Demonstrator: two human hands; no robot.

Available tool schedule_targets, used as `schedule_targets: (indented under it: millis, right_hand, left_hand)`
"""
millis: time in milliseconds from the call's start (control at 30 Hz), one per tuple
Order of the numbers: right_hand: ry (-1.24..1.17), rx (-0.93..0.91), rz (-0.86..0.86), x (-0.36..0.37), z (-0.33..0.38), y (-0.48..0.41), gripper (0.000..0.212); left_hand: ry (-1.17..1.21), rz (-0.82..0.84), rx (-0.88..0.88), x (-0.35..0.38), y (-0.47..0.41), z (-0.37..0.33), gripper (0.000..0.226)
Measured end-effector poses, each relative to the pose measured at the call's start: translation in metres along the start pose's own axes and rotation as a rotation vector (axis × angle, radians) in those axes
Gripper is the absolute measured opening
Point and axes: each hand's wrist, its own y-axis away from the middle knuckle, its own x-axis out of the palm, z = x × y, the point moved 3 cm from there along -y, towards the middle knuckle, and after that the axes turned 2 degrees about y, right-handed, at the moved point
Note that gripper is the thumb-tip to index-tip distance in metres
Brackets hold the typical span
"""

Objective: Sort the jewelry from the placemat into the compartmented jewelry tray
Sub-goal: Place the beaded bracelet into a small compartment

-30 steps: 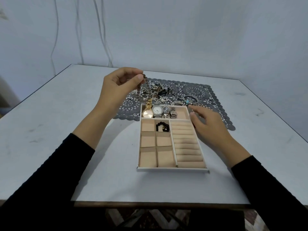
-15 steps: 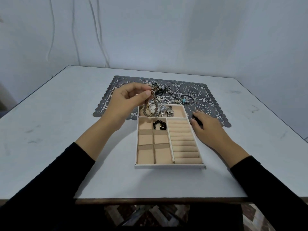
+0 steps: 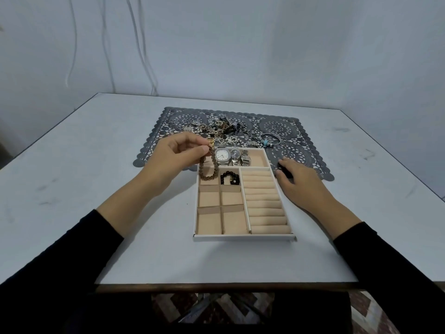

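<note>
Pinching the brown bracelet (image 3: pixel 207 178), left fingers (image 3: pixel 192 150) hover by watches (image 3: pixel 222 156) (black beads (image 3: pixel 222 178) adjacent); right fingers (image 3: pixel 289 165) relaxed beside tray (image 3: pixel 244 237).

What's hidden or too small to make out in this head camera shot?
Head view only:
- Jewelry pile on the placemat: too small and tangled to separate.
- Gold watch: mostly behind the left hand holding the brown bead bracelet.
- Dark thing under the right hand: covered by its fingers.
</note>
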Motion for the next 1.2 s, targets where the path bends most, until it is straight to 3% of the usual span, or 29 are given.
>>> schedule_targets:
  millis: [367, 733, 867, 1200]
  right_hand:
    - [-0.004, 0.002, -0.003, -0.001, 0.001, 0.0, 0.042]
    - [-0.003, 0.016, 0.002, -0.003, 0.004, 0.002, 0.042]
    - [0.0, 0.016, 0.007, -0.003, 0.005, 0.002, 0.043]
    - [0.012, 0.004, 0.007, -0.006, 0.008, 0.004, 0.039]
  left_hand:
    - [-0.303, 0.023, 0.094, -0.019, 0.002, -0.01, 0.007]
    - [-0.188, 0.13, -0.025, -0.008, 0.006, -0.005, 0.011]
    - [-0.304, 0.107, -0.018, -0.001, 0.005, -0.001, 0.011]
    - [-0.597, 0.125, 0.32, 0.01, 0.006, 0.003, 0.008]
